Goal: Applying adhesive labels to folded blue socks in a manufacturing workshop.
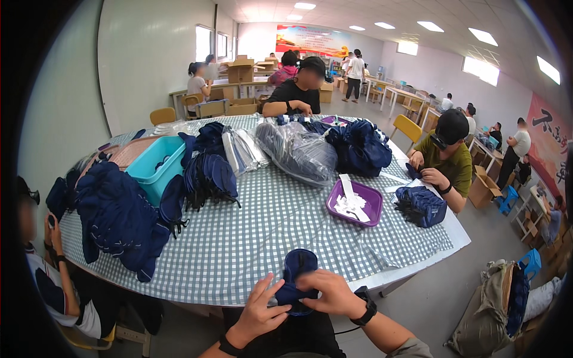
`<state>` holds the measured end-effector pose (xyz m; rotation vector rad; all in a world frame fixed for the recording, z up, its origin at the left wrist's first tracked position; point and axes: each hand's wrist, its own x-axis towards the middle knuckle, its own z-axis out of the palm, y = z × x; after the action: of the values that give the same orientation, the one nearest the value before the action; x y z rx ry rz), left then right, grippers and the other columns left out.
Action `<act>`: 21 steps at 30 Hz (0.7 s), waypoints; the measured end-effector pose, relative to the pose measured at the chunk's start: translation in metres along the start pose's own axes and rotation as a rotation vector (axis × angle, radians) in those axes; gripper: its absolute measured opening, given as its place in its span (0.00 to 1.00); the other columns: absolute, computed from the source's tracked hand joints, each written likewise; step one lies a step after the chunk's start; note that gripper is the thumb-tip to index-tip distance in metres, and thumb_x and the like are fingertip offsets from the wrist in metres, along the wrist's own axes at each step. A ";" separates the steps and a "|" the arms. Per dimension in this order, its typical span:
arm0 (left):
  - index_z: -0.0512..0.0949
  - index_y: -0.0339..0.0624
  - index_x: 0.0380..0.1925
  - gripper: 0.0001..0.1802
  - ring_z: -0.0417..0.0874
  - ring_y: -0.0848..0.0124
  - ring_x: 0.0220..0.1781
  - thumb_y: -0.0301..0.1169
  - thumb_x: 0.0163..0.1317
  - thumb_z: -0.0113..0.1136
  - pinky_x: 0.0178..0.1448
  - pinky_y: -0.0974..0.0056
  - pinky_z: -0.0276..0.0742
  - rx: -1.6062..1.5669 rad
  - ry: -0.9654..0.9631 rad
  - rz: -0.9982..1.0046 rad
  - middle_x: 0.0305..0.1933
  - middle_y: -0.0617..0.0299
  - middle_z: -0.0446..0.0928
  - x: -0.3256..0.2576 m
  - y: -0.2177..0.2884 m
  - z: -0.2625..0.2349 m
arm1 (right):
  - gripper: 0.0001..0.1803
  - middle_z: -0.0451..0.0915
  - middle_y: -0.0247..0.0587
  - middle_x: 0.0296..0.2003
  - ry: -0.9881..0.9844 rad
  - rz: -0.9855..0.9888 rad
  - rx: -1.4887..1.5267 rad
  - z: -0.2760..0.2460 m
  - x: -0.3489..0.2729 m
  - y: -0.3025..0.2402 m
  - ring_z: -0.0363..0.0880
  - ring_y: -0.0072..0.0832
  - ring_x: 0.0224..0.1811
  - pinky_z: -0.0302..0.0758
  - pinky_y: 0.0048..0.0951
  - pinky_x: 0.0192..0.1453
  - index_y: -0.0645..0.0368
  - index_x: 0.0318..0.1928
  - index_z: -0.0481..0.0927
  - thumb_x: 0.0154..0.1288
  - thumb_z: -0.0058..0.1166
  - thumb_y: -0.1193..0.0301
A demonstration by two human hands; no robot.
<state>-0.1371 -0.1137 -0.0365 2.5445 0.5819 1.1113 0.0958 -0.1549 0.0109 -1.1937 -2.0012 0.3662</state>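
Note:
At the table's near edge lies a dark-blue cloth piece (301,261) with a rounded far end and a paler blue rim; its exact kind is unclear. My left hand (261,311) grips its left side, with some fingers stretched along it. From the right, my right hand (334,293) holds the cloth's middle, its fingertips partly smeared by motion. The near end of the piece shows below my fingers, over my lap.
A checked cloth covers the table (256,238). Dark-blue fabric (119,209) heaps at left beside a turquoise basket (156,164). A purple tray (373,206) holds white strips. A plastic-wrapped bundle (298,152) lies farther back. Co-workers sit left, right (447,158) and across (298,92).

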 end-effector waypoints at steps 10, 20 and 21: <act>0.88 0.45 0.31 0.09 0.73 0.53 0.69 0.28 0.46 0.72 0.68 0.47 0.72 -0.018 -0.013 0.059 0.61 0.55 0.78 0.002 -0.006 -0.001 | 0.16 0.84 0.32 0.45 -0.075 0.055 -0.030 0.008 -0.002 0.003 0.81 0.35 0.45 0.79 0.34 0.48 0.56 0.41 0.81 0.50 0.67 0.72; 0.86 0.39 0.33 0.08 0.78 0.56 0.65 0.25 0.50 0.70 0.65 0.53 0.78 -0.051 -0.008 0.094 0.57 0.54 0.80 0.008 -0.005 -0.003 | 0.16 0.83 0.32 0.46 -0.075 0.032 -0.011 0.006 -0.003 0.006 0.81 0.36 0.45 0.79 0.34 0.48 0.57 0.42 0.81 0.51 0.68 0.72; 0.86 0.39 0.32 0.09 0.78 0.56 0.65 0.24 0.49 0.70 0.65 0.52 0.77 -0.060 -0.006 0.083 0.57 0.54 0.81 0.008 -0.005 -0.003 | 0.16 0.83 0.33 0.46 -0.082 0.032 -0.013 0.005 -0.003 0.007 0.81 0.36 0.45 0.79 0.34 0.48 0.57 0.42 0.81 0.51 0.68 0.72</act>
<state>-0.1357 -0.1055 -0.0317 2.5400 0.4377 1.1309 0.0969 -0.1535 0.0019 -1.2386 -2.0589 0.4247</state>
